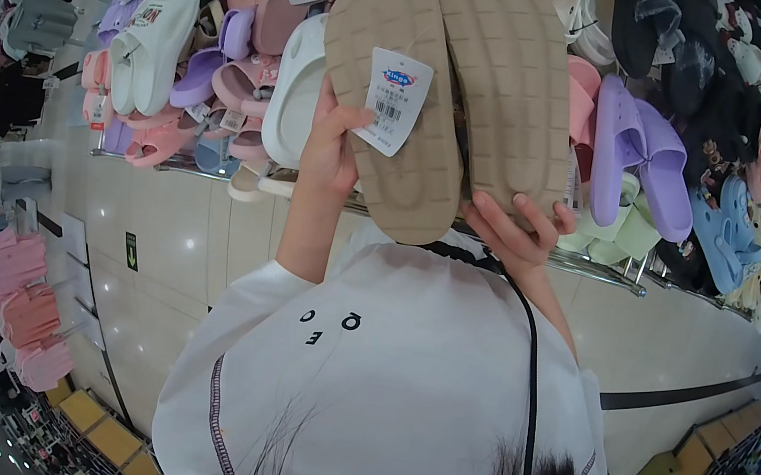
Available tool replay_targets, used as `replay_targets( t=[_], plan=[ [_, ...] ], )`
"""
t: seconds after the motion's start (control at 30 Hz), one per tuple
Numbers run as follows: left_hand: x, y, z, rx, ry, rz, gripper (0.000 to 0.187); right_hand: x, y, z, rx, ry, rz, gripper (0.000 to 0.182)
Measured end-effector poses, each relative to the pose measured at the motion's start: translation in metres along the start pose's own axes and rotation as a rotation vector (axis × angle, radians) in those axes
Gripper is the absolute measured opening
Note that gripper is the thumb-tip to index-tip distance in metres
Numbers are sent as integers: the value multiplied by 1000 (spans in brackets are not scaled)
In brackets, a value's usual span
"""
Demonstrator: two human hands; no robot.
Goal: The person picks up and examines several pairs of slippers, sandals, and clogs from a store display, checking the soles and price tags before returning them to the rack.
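Observation:
A pair of tan slippers (516, 89) is held up in front of me, soles facing my eyes. My left hand (334, 139) grips the left slipper's outer edge, its thumb resting on a white price tag (393, 104) with a barcode and a blue-and-red logo. Around the lower end of the right slipper, my right hand (517, 235) has its fingers closed over the sole. The heels of the two slippers lie close together with a dark gap between them. Their upper sides are hidden from view.
Behind the slippers, a metal rack (596, 271) carries several slippers: white ones (153, 44), a purple pair (640, 160) and blue clogs (725, 233). Pink clothes (26, 309) hang at the left. A black cord (530, 363) runs down my white shirt. Pale floor tiles (173, 213) lie below.

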State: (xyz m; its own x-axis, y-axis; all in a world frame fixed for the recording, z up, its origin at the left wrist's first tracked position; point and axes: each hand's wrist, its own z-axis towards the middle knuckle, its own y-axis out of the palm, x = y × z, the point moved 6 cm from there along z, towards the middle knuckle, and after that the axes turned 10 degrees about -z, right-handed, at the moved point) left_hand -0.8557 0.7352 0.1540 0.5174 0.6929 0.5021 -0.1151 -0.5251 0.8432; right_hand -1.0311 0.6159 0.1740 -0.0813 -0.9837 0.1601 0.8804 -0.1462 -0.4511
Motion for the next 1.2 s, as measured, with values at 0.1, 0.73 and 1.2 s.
replay_targets(
  t=[0.1,0.73,1.2],
  plan=[
    [0,-2,-1,-1,20,28,66,5,4,-5,-18,12,0,23],
    [-13,23,-4,-90,73,125,88,86,48,-17,106,607,167,38],
    [14,-2,21,10,-28,97,69,42,59,-26,-129,882,493,42]
  ],
)
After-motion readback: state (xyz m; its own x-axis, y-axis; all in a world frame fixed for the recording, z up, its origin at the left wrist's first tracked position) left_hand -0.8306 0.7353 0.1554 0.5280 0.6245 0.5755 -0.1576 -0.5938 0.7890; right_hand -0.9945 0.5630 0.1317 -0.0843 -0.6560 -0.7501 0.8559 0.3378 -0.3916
